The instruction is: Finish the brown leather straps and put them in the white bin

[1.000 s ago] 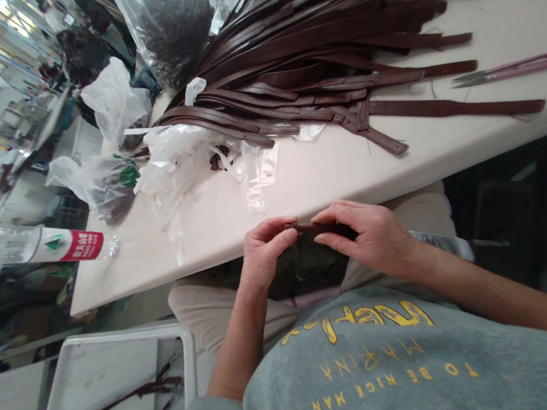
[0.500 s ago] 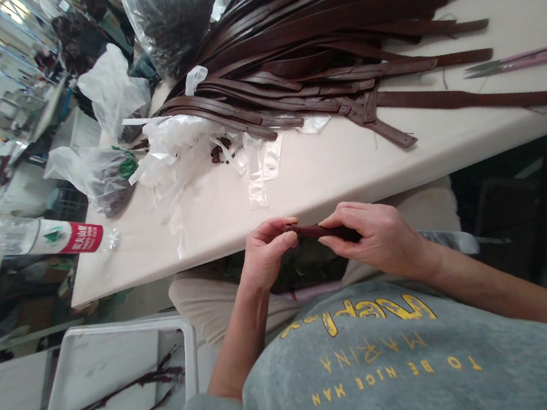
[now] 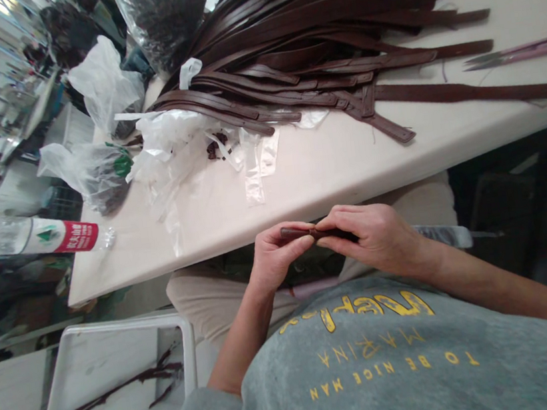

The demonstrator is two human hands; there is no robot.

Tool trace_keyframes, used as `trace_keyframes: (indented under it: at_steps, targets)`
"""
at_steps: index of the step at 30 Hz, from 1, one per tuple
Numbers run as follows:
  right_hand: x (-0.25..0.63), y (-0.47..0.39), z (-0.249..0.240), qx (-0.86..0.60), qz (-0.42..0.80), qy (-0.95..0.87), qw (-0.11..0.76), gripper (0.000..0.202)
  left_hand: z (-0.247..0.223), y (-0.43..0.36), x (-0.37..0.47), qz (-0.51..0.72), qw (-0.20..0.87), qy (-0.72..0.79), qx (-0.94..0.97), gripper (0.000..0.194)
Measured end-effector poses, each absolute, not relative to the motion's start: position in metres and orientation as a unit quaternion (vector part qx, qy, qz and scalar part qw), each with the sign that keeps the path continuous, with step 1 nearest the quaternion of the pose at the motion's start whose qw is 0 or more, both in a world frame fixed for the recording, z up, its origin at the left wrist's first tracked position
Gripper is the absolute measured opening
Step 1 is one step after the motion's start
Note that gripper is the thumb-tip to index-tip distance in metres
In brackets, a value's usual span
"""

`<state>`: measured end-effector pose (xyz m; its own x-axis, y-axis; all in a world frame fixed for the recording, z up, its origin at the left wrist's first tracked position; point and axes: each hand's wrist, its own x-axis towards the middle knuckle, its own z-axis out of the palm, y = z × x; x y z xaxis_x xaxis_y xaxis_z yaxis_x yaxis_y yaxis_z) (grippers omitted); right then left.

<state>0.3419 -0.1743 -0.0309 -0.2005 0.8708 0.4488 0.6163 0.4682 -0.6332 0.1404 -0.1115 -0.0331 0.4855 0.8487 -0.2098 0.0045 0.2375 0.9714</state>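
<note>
— Where is the strap piece just now?

— Off the table [image 3: 329,171], below its near edge and above the lap. The short brown strap [image 3: 302,232] lies between the two hands, its long axis running left to right, roughly along the table edge.

— Who has hold of it?

— Both. The left hand [image 3: 275,258] pinches the left end between thumb and fingertips — closed on it. The right hand [image 3: 376,238] is curled over the right part, fingers clamped on the strap too, so most of that end is hidden under them.

— Which hand is nearer the free middle?

— They are nearly touching; only a small bit of strap shows between the fingertips. Neither is clearly nearer.

— And the rest of the bench?

— A big heap of long brown straps [image 3: 322,37] lies well apart, farther back on the table, fanning to the right. Crumpled clear plastic bags [image 3: 179,143] sit left of that heap, a pink pair of snips [image 3: 516,54] far right, and a bottle [image 3: 51,238] off the left corner.
</note>
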Motion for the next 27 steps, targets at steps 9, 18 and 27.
trace_keyframes:
  at_steps: [9, 18, 27]
  targets:
    - [0.347, -0.187, -0.037, -0.542, 0.042, -0.777, 0.318, 0.034, -0.03, -0.107, 0.13, 0.348, 0.653, 0.418, 0.527, 0.024]
    - [0.347, -0.188, -0.044, -0.49, 0.152, -0.802, 0.306, 0.039, -0.029, -0.108, 0.128, 0.315, 0.662, 0.409, 0.543, 0.028]
    - [0.341, -0.185, -0.034, -0.473, 0.371, -0.755, 0.263, 0.03, -0.034, -0.12, 0.138, 0.264, 0.706, 0.367, 0.545, 0.03]
